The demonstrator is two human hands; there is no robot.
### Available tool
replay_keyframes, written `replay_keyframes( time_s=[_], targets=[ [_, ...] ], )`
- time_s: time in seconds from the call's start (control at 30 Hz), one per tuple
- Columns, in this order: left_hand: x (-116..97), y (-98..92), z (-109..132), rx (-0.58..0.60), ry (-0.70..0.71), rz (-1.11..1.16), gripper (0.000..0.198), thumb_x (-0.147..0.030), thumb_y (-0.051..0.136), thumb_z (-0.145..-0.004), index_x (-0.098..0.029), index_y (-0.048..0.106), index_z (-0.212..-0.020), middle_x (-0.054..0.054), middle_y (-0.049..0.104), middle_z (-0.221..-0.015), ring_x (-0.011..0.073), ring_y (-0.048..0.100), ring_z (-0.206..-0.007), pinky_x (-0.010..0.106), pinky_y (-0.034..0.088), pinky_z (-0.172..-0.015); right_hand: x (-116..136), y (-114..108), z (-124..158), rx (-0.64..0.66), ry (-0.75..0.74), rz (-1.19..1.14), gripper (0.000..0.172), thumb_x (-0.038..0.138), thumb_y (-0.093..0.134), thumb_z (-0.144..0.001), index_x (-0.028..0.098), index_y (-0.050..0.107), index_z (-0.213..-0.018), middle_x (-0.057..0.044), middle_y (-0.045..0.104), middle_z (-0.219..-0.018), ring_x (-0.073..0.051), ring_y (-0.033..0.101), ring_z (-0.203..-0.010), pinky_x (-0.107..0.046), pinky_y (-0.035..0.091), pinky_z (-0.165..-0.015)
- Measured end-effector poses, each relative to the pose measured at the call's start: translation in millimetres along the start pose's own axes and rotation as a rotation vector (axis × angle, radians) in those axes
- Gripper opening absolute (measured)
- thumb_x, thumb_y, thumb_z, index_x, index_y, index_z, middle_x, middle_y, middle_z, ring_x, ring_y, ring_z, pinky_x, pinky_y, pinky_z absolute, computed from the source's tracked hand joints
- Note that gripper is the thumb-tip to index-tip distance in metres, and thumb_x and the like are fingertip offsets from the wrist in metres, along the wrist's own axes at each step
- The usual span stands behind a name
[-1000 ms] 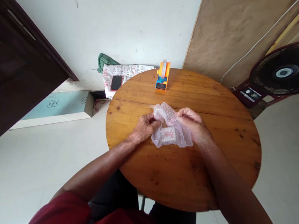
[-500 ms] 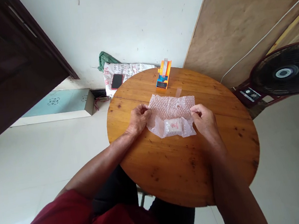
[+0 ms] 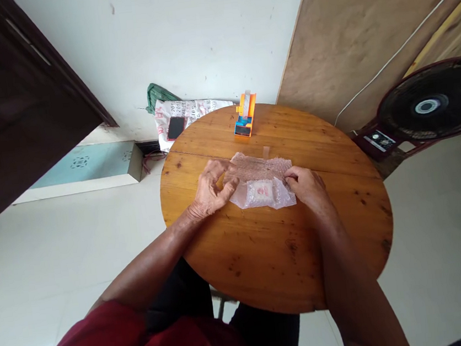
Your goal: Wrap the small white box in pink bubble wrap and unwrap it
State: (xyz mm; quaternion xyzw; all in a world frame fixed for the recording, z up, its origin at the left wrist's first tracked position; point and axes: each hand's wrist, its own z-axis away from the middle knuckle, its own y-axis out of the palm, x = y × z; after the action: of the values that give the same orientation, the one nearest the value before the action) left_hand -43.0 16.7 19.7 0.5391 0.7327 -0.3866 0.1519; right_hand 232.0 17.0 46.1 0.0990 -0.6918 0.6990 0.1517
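Observation:
A sheet of clear bubble wrap (image 3: pixel 262 172) lies spread on the round wooden table (image 3: pixel 280 245), folded over a small white packet with red print (image 3: pixel 260 191). My left hand (image 3: pixel 212 188) pinches the wrap's left edge with bent fingers. My right hand (image 3: pixel 305 185) pinches its right edge the same way. A short strip of clear tape (image 3: pixel 266 151) sticks up from the wrap's far edge.
An orange and blue tape dispenser (image 3: pixel 244 116) stands at the table's far edge. Behind the table, a printed sack (image 3: pixel 190 113) with a dark phone (image 3: pixel 175 127) on it leans by the wall. A floor fan (image 3: pixel 435 108) stands at the right, a pale box (image 3: pixel 84 167) at the left.
The bubble wrap was bunched up between both hands, then was pulled out flat on the table. Now its far edge has been drawn down closer over the packet.

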Motion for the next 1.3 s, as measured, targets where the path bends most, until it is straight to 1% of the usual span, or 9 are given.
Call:
replay_keyframes(
  time_s=[0.2,0.3,0.4,0.6,0.77,0.93,1.03,1.13,1.3],
  targets=[
    [3,4.3,1,0.339,0.012,-0.035,0.044,-0.032,0.065,-0.078,-0.016,0.066,-0.119,0.016,0.07,-0.12,0.0327,0.06,-0.122,0.05,0.045,-0.105,2,-7,6,-0.044,-0.156,0.002,0.025,0.024,0.055,-0.087,0.025,0.08,-0.092,-0.007,0.075,-0.092,-0.022,0.065,-0.084,-0.031,0.039,-0.068],
    [3,5.0,3,0.445,-0.02,-0.082,0.06,-0.026,0.064,-0.072,-0.016,0.06,-0.131,0.017,0.066,-0.13,0.0348,0.057,-0.126,0.051,0.042,-0.108,3,-10,8,-0.044,-0.234,-0.031,0.026,0.024,0.056,-0.087,0.026,0.082,-0.093,-0.007,0.076,-0.094,-0.022,0.066,-0.083,-0.032,0.043,-0.07],
    [1,4.1,3,0.522,-0.048,-0.129,0.064,-0.024,0.065,-0.069,-0.015,0.058,-0.133,0.017,0.066,-0.128,0.0354,0.059,-0.121,0.051,0.042,-0.106,5,-10,9,0.031,-0.254,-0.014,0.025,0.023,0.058,-0.087,0.026,0.082,-0.091,-0.007,0.078,-0.095,-0.022,0.068,-0.083,-0.032,0.042,-0.068],
    [0,4.8,2,0.494,-0.134,-0.102,0.053,-0.021,0.063,-0.071,-0.015,0.063,-0.124,0.014,0.069,-0.113,0.0313,0.062,-0.108,0.045,0.047,-0.098,9,-12,12,0.069,-0.265,-0.036,0.026,0.025,0.055,-0.089,0.026,0.082,-0.087,-0.006,0.08,-0.091,-0.022,0.068,-0.078,-0.031,0.039,-0.064],
    [-3,4.2,0,0.361,-0.181,0.029,0.017,-0.014,0.058,-0.07,-0.018,0.068,-0.082,0.006,0.065,-0.081,0.0204,0.06,-0.081,0.034,0.048,-0.081,12,-15,14,0.11,-0.262,-0.07,0.024,0.027,0.056,-0.088,0.024,0.079,-0.083,-0.005,0.078,-0.082,-0.021,0.067,-0.072,-0.03,0.036,-0.062],
    [-11,-4.1,-1,0.3,-0.095,0.196,0.011,-0.018,0.061,-0.074,-0.02,0.07,-0.08,0.007,0.067,-0.09,0.0207,0.063,-0.091,0.035,0.049,-0.086,11,-15,12,0.174,-0.244,-0.051,0.024,0.026,0.055,-0.087,0.024,0.078,-0.084,-0.005,0.077,-0.08,-0.022,0.067,-0.072,-0.03,0.036,-0.061],
    [-20,-14.9,-2,0.367,-0.031,0.229,0.016,-0.014,0.062,-0.074,-0.022,0.072,-0.084,0.009,0.071,-0.103,0.0224,0.064,-0.101,0.04,0.048,-0.095,9,-13,11,0.164,-0.23,-0.073,0.023,0.03,0.057,-0.088,0.026,0.079,-0.092,-0.006,0.079,-0.09,-0.023,0.069,-0.077,-0.031,0.038,-0.063],
    [-36,-28.5,-3,0.535,0.028,0.18,0.024,-0.009,0.06,-0.071,-0.025,0.072,-0.084,0.006,0.074,-0.11,0.0249,0.064,-0.113,0.045,0.043,-0.105,6,-12,11,0.17,-0.216,-0.075,0.022,0.032,0.06,-0.088,0.027,0.079,-0.097,-0.006,0.08,-0.092,-0.023,0.069,-0.079,-0.031,0.039,-0.064],
    [-67,-37.7,8,0.774,0.163,0.074,0.021,-0.007,0.057,-0.067,-0.023,0.068,-0.076,0.006,0.074,-0.118,0.0297,0.061,-0.123,0.05,0.039,-0.111,6,-13,11,0.163,-0.258,-0.021,0.019,0.032,0.058,-0.089,0.026,0.076,-0.087,-0.004,0.077,-0.086,-0.02,0.064,-0.073,-0.03,0.036,-0.063]
  ],
)
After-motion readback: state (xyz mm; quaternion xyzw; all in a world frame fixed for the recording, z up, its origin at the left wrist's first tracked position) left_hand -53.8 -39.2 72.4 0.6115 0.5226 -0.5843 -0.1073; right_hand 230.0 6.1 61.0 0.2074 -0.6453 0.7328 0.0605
